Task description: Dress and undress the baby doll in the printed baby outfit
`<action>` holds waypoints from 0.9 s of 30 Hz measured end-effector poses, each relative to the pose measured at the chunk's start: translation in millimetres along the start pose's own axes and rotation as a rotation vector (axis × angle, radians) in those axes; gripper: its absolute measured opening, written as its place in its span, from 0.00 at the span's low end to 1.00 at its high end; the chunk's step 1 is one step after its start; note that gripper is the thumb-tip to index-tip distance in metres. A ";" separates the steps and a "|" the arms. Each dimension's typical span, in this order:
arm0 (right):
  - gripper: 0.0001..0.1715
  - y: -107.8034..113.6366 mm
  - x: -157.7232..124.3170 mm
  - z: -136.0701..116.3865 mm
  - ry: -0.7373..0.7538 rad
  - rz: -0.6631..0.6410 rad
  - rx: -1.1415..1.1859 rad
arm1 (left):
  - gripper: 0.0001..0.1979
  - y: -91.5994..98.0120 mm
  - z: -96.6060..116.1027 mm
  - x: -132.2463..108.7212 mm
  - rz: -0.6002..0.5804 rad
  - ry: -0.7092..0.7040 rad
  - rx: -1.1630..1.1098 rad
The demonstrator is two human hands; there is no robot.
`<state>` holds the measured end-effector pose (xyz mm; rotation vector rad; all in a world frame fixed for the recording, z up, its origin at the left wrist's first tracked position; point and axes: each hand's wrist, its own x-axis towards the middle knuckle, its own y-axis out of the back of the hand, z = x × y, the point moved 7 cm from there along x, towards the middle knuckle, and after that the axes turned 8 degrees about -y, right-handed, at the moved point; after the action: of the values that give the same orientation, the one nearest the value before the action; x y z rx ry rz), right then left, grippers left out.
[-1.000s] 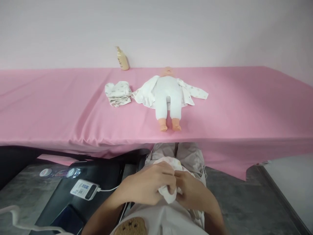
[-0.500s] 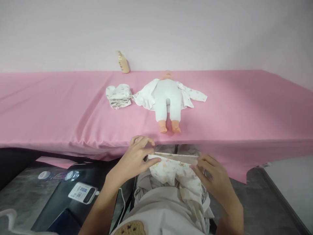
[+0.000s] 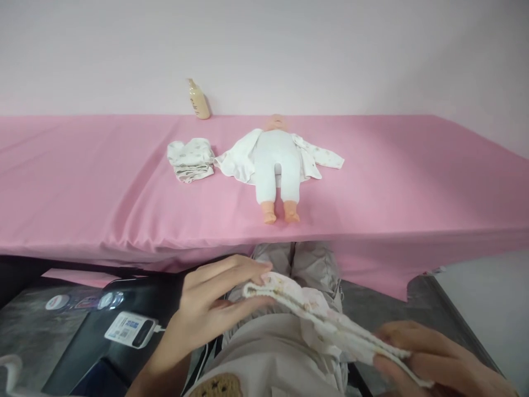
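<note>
Above my lap I stretch a pair of small floral baby pants [image 3: 318,311] between both hands. My left hand [image 3: 212,300] pinches one end of the waistband between fingers and thumb. Lower down on the right, my right hand [image 3: 438,355] grips the other end, so the waistband slants down to the right. A baby doll [image 3: 276,157] in a white body lies on its back on the table, feet towards me. Its white patterned jacket [image 3: 243,157] is spread open, with a sleeve out to the right.
A pink cloth [image 3: 392,187] covers the table. Folded patterned fabric [image 3: 192,160] lies left of the doll, and a pump bottle [image 3: 199,100] stands by the wall. At lower left, a white power bank [image 3: 131,330] with a cable and a clear plastic bottle [image 3: 85,301] lie on a black surface.
My right hand has moved right and down, towards me, pulling the waistband into a longer slant. My left hand has come slightly nearer. The view has shifted a little.
</note>
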<state>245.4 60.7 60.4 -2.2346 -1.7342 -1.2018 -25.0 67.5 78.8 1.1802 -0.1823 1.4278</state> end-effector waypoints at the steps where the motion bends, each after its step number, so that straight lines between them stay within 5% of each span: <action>1: 0.13 -4.4 4.0 8.8 -0.019 0.009 -0.036 | 0.16 -9.2 -6.0 1.3 -0.035 0.028 0.017; 3: 0.14 -18.9 14.3 28.3 -0.048 0.039 -0.190 | 0.08 -35.1 -20.7 3.1 -0.082 0.100 0.005; 5: 0.12 -24.2 19.0 35.7 -0.029 0.271 -0.333 | 0.02 -64.4 -34.5 1.4 -0.055 0.244 -0.087; 7: 0.11 -33.4 13.8 29.4 0.017 0.432 -0.346 | 0.06 -92.9 -40.0 -5.5 0.009 0.438 -0.277; 10: 0.08 -61.4 2.7 4.2 0.159 0.267 -0.210 | 0.05 -120.9 -17.2 -8.5 0.037 0.462 -0.622; 14: 0.12 -74.7 -4.1 -6.1 0.103 0.079 -0.072 | 0.07 -115.5 8.7 -3.1 0.007 0.312 -0.720; 20: 0.17 -57.7 -10.0 -3.7 0.087 0.284 -0.013 | 0.14 -102.9 14.4 1.2 -0.028 0.150 -0.599; 23: 0.13 -60.9 -11.7 -6.6 0.086 0.188 0.050 | 0.19 -96.4 20.0 3.4 -0.041 0.102 -0.557; 27: 0.13 -59.7 -14.2 -10.3 0.136 0.124 0.052 | 0.12 -88.6 32.2 9.1 -0.121 -0.020 -0.467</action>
<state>188.6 66.0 35.6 -2.1411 -1.5362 -1.2350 66.4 75.1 55.2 0.8063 -0.4268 1.1837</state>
